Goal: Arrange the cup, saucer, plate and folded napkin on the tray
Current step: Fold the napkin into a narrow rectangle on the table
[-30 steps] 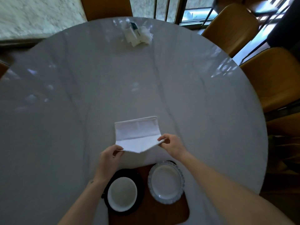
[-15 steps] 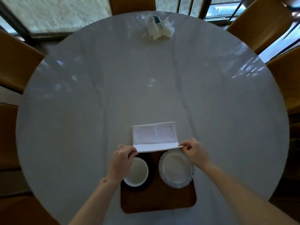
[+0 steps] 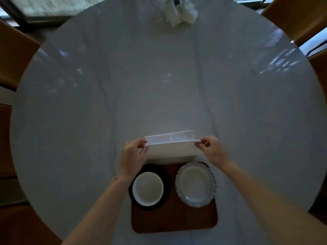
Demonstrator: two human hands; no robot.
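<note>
Nearest me, behind my fingers, the tray (image 3: 174, 219) carries the cup (image 3: 148, 188) on its dark saucer (image 3: 166, 175) and the scalloped plate (image 3: 195, 184). A second ago the napkin (image 3: 171, 150) lay half open; now its near edge is folded up and over, so I judge one fold nearly done. My left hand (image 3: 131, 156) and right hand (image 3: 215, 152) each pinch a corner, fingers narrow. Its long axis runs from one hand to the other, free edges pointing away from me.
</note>
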